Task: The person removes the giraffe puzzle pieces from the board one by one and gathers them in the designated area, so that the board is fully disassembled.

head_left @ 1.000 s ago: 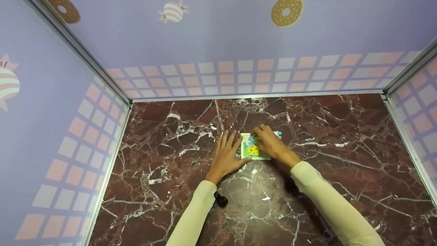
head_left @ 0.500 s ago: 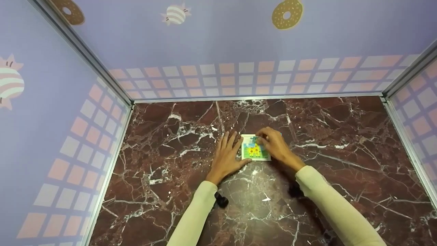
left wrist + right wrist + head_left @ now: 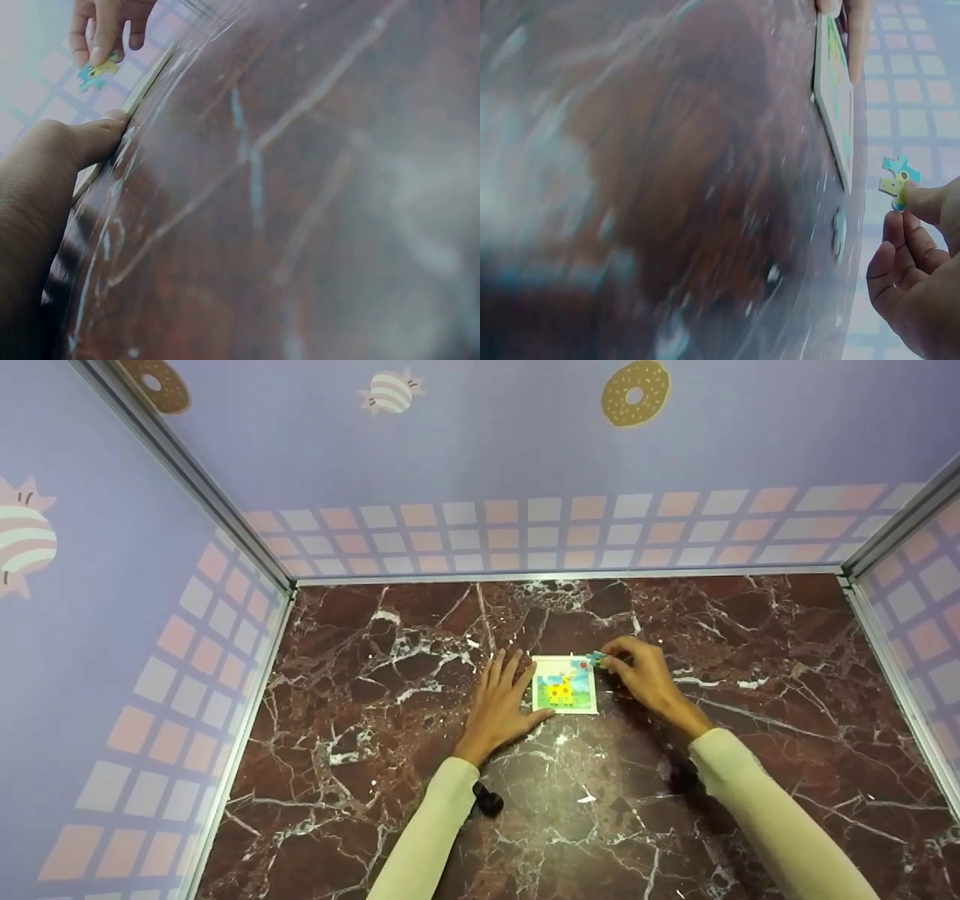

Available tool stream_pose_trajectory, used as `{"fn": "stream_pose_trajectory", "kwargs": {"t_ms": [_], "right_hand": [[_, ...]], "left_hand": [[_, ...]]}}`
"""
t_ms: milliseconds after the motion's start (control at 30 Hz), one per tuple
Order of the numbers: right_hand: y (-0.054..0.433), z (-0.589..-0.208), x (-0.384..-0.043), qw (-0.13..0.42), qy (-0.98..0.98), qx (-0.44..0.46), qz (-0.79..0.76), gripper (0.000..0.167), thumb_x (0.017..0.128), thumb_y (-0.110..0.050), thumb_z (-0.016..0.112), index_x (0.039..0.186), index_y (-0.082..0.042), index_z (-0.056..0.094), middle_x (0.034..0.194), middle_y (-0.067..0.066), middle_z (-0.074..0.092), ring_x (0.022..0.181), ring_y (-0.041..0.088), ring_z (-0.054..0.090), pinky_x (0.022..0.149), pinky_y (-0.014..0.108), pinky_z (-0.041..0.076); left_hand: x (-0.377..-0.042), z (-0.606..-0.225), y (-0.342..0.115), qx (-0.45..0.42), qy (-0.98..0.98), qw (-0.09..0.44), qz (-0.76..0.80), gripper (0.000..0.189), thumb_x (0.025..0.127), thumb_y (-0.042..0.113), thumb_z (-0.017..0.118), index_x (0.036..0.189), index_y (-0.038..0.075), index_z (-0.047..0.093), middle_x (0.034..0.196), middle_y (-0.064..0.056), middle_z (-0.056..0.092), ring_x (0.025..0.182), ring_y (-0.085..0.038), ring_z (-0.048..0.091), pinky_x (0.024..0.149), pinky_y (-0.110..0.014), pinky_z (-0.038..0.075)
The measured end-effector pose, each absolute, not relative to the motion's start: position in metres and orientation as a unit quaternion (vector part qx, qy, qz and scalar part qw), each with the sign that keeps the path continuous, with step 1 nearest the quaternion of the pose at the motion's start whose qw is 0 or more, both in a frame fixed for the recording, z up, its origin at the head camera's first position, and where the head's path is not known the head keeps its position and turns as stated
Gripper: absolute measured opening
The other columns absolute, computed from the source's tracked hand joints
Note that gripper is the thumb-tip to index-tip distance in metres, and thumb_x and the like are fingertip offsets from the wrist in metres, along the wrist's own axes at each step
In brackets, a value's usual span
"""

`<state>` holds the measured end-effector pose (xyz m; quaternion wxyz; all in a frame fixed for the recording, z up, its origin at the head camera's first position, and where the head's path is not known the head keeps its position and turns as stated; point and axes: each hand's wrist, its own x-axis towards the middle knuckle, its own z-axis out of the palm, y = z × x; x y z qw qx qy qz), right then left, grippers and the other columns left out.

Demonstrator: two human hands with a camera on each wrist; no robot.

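A square puzzle board [image 3: 565,709] with a pale frame lies flat, showing a yellow giraffe on blue and green; its upper left is bare cream. My left hand [image 3: 499,705] rests beside its left edge, fingers spread, the thumb [image 3: 101,139] touching the lower corner. Just off the board's upper right corner, my right hand [image 3: 645,675] pinches a blue and yellow jigsaw piece [image 3: 898,178] between thumb and fingertips. In the right wrist view this piece is held raised and tilted, apart from the board.
Dark red marbled tabletop [image 3: 375,697] with white veins surrounds the board. Purple panels with a checked band [image 3: 544,532] stand along the back and both sides. A black object [image 3: 489,802] sits at my left wrist.
My right hand has moved from over the board to its right, and the pinched piece shows there now. The board's upper right is uncovered. My left hand stays in place.
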<state>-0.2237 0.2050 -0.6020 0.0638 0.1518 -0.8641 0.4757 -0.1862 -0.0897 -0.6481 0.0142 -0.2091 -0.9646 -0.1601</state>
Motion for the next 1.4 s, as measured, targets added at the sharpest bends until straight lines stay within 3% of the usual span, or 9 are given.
{"fn": "stream_pose_trajectory", "kwargs": {"t_ms": [567, 867, 1167, 1400], "right_hand": [[0.252, -0.616, -0.217, 0.090, -0.876, 0.133, 0.455, 0.014, 0.094, 0.010, 0.080, 0.107, 0.005, 0.081, 0.098, 0.017, 0.081, 0.089, 0.023, 0.072, 0.082, 0.006, 0.049], [0.266, -0.618, -0.225, 0.074, -0.883, 0.124, 0.446, 0.012, 0.096, 0.008, 0.079, 0.106, 0.003, 0.082, 0.100, 0.018, 0.081, 0.089, 0.019, 0.071, 0.083, 0.007, 0.049], [0.273, -0.620, -0.234, 0.069, -0.897, 0.148, 0.410, 0.010, 0.098, 0.006, 0.078, 0.107, 0.004, 0.082, 0.102, 0.019, 0.081, 0.090, 0.034, 0.074, 0.079, 0.011, 0.048], [0.273, -0.622, -0.236, 0.068, -0.902, 0.163, 0.394, 0.010, 0.098, 0.007, 0.077, 0.107, 0.006, 0.081, 0.095, 0.017, 0.076, 0.082, 0.026, 0.066, 0.073, 0.018, 0.049]], "left_hand": [[-0.185, -0.646, -0.088, -0.198, -0.967, -0.002, -0.160, 0.099, 0.097, 0.081, 0.058, 0.174, 0.022, 0.037, 0.185, -0.009, 0.017, 0.171, -0.036, 0.005, 0.138, -0.055, 0.003], [-0.184, -0.646, -0.088, -0.198, -0.968, -0.003, -0.154, 0.099, 0.097, 0.081, 0.058, 0.174, 0.022, 0.037, 0.185, -0.009, 0.017, 0.171, -0.035, 0.004, 0.139, -0.054, 0.003], [-0.185, -0.647, -0.088, -0.201, -0.968, 0.000, -0.151, 0.100, 0.098, 0.082, 0.057, 0.174, 0.021, 0.037, 0.185, -0.010, 0.017, 0.171, -0.036, 0.005, 0.138, -0.055, 0.003], [-0.185, -0.647, -0.088, -0.200, -0.967, -0.003, -0.159, 0.100, 0.098, 0.082, 0.057, 0.174, 0.021, 0.037, 0.185, -0.009, 0.016, 0.171, -0.036, 0.006, 0.138, -0.055, 0.003]]}}
